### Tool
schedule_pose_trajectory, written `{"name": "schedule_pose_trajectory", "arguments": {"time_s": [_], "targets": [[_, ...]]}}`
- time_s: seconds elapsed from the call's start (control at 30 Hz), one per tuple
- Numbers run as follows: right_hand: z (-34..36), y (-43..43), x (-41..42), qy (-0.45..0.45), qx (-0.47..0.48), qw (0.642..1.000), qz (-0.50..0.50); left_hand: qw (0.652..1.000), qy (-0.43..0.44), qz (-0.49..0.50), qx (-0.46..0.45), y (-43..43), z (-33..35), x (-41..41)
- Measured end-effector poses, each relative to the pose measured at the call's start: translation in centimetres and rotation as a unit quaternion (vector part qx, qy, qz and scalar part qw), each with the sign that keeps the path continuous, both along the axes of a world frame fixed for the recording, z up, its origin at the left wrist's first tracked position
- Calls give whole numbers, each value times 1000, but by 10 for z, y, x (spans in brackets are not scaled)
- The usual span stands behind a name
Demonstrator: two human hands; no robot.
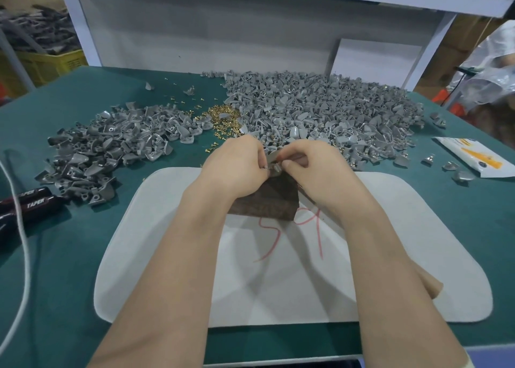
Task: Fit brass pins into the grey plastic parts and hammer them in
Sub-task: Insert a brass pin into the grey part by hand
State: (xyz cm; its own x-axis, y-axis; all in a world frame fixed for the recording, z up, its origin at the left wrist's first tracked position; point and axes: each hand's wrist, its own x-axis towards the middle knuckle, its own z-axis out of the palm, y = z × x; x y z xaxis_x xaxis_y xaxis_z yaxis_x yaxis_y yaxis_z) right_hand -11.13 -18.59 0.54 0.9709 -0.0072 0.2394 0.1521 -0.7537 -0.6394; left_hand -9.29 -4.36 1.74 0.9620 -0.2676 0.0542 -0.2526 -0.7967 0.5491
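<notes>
Forearms (pixel 172 270) cross the white mat (pixel 156 256) — left hand (pixel 237 167) and right hand (pixel 315 167) both pinch a grey part (pixel 272 160) over the block (pixel 264 203).

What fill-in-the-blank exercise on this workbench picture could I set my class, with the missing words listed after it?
1. The left hand and the right hand together pinch one ____ plastic part.
2. The brass pins lie ____ the smaller pile and the larger pile of parts.
3. The larger pile lies on the person's ____ side.
4. The dark block stands on the white mat, which bears scrawls in ____.

Missing words: grey; between; right; red.
</notes>
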Motion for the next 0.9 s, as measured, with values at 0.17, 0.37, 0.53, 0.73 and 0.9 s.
{"name": "schedule_pose_trajectory", "arguments": {"time_s": [0.17, 0.37, 0.53, 0.73, 0.9], "targets": [[-1, 1, 0, -16, 7, 1000, -21, 1000, 1, -1, 3, 0, 0, 0], [-3, 9, -2, -26, -27, 999, -14, 1000, -1, -6, 4, 0, -1, 0], [-3, 11, -2, -25, -40, 999, -19, 1000, -5, -7, 3, 1, 0, 1], [-5, 12, 0, -18, -47, 999, -20, 1000, -7, -8, 7, 0, -1, 1], [0, 4, -3, -14, 11, 999, -38, 1000, 0, -3, 16, 0, 1, -1]]}}
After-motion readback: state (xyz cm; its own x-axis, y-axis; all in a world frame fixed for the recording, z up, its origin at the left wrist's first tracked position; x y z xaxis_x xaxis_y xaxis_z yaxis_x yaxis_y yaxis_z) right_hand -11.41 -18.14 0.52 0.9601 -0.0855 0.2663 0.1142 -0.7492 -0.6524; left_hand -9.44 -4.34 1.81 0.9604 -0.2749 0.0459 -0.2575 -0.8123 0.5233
